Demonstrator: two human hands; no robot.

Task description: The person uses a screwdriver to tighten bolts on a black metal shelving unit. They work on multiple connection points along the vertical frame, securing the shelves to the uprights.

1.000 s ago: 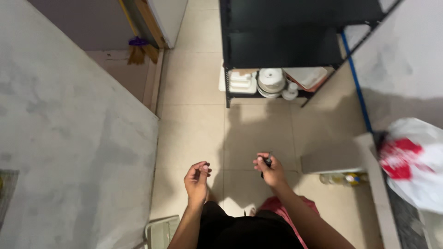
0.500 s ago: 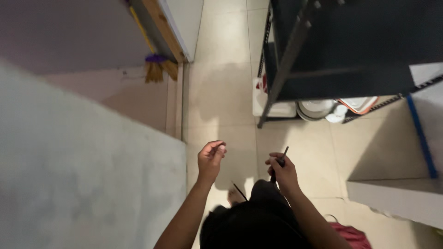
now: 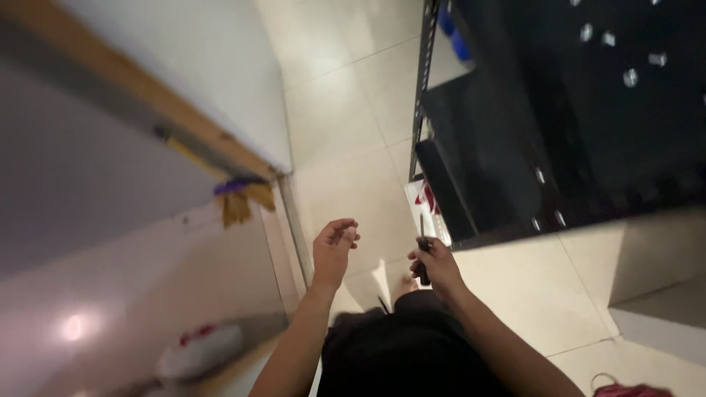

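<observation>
A black metal rack (image 3: 559, 125) fills the space up and to the right of the right hand's fingers, its dark shelves just past them. A pale tiled floor (image 3: 346, 117) spreads beyond both sets of fingers. A white wall (image 3: 198, 66) with a wooden edge runs up and to the left of the left fingers, and a purple and yellow broom head (image 3: 239, 200) hangs near that edge, left of and a little above the left fingers. A white and red bundle (image 3: 200, 349) lies well below and left of them, blurred.

The right hand (image 3: 437, 263) is closed around a thin dark stick (image 3: 423, 254); the fingers wrap its middle, and its ends stand out above and below the fist, upright. What kind of tool it is cannot be told.

The left hand (image 3: 332, 254) holds nothing; its fingers (image 3: 344, 231) are loosely curled, half open, well apart from the stick.
</observation>
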